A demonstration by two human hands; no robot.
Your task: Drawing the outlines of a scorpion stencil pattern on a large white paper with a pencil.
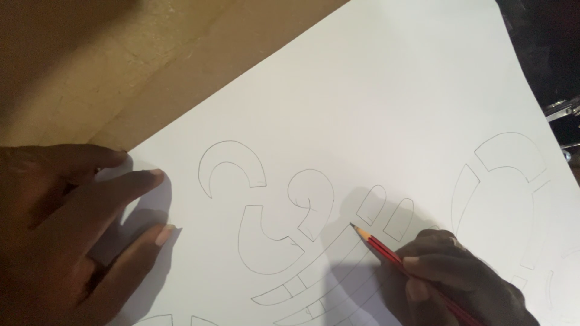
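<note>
A large white sheet of paper [374, 102] lies slanted on a brown wooden table [109, 66]. It bears pencil outlines of curved and blocky shapes [266, 229]. My right hand [465, 278] at the lower right grips a red pencil [399, 259], whose sharpened tip touches the paper among the drawn lines. My left hand [66, 229] rests flat at the lower left, fingers spread, with the fingertips pressing on the sheet's left edge.
More outlined shapes [501, 181] fill the right part of the sheet. Beyond the paper's right edge it is dark, with a shiny metal object [565, 108] there. Bare wood shows at the upper left.
</note>
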